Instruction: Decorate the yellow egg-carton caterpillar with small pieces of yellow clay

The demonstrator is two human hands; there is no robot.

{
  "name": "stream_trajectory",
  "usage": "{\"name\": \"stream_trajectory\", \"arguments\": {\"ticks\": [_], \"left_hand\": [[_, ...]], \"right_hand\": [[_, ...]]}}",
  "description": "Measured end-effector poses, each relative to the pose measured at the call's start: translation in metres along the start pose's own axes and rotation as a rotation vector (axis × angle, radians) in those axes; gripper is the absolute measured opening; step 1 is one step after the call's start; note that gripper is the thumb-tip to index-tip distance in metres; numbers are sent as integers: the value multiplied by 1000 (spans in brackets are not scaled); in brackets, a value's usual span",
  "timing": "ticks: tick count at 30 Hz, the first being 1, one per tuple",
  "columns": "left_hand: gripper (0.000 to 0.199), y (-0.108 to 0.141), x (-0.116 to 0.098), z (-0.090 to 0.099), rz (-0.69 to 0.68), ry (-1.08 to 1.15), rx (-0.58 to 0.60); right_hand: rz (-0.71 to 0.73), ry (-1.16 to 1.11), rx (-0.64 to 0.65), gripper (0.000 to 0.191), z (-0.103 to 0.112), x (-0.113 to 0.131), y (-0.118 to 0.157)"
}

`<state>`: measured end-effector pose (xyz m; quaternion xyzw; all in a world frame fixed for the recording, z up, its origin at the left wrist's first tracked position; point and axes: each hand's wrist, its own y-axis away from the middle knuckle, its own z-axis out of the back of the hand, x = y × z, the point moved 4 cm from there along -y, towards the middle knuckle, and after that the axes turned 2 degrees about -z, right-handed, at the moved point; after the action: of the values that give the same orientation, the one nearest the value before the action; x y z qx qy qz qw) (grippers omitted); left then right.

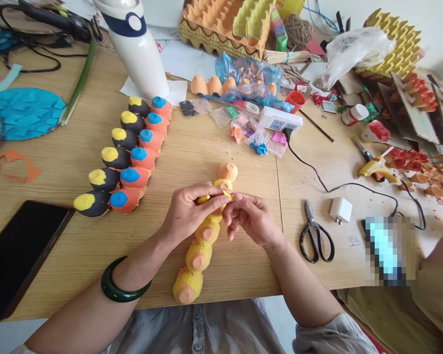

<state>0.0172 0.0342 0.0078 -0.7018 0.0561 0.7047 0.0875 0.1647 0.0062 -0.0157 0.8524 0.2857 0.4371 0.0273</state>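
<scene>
My left hand [194,209] and my right hand [253,219] meet over a moulded egg-carton strip [203,241] lying lengthwise on the wooden table [236,265]. The strip's cups are coated yellow, with bare orange tips. Both hands pinch a small piece of yellow clay [227,194] against the strip's upper part. The fingers hide part of the strip. Beyond my hands sits its far end, an orange cup [228,172]. A green bangle [125,280] circles my left wrist.
To the left lie two finished-looking carton strips [125,157], one black with yellow tips, one orange with blue. A black phone [22,255] lies at the left edge. Black-handled scissors [316,233], a white charger [340,210] and a glue gun [376,169] are right. A co-worker's sleeve [428,295] intrudes at right.
</scene>
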Motion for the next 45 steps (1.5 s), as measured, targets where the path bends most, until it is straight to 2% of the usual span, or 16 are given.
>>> {"name": "stream_trajectory", "arguments": {"ticks": [3, 6, 9, 12, 17, 21, 24, 26, 29, 32, 34, 36, 39, 42, 45], "left_hand": [[10, 1, -2, 2, -49, -53, -62], [6, 2, -3, 3, -44, -58, -75], [21, 3, -2, 0, 5, -19, 1], [10, 2, -1, -2, 34, -4, 39], [27, 1, 3, 1, 79, -35, -52], [22, 2, 2, 3, 27, -69, -82], [19, 2, 4, 3, 79, -21, -91], [22, 2, 6, 3, 150, 39, -81], [28, 2, 6, 0, 204, 107, -37], [32, 2, 4, -3, 183, 92, 10], [33, 2, 2, -2, 148, 47, 27], [33, 2, 0, -1, 119, 4, 44], [26, 1, -1, 0, 121, -50, 74], [25, 1, 0, 2, 127, -93, 56], [32, 2, 4, 3, 152, -76, 15]], "right_hand": [[8, -7, -5, 34, 0, 0, 0], [-6, -36, 4, 34, -2, 0, 0], [1, -38, -8, 38, -3, 1, 1], [10, 33, -34, 42, -2, -1, 1], [15, 121, -70, 46, 2, -3, 0], [76, 121, -144, 40, 6, 3, -1], [164, 164, -183, 35, 5, 9, 1], [249, 248, -194, 33, 2, 11, 5], [411, 502, -240, 32, -3, 12, 11], [516, 758, -304, 29, -5, 8, 16], [527, 829, -332, 26, -3, 5, 17], [534, 813, -363, 23, 1, 4, 17], [521, 618, -389, 22, 6, 6, 14], [423, 369, -368, 22, 9, 8, 9], [298, 222, -307, 26, 9, 7, 3]]}}
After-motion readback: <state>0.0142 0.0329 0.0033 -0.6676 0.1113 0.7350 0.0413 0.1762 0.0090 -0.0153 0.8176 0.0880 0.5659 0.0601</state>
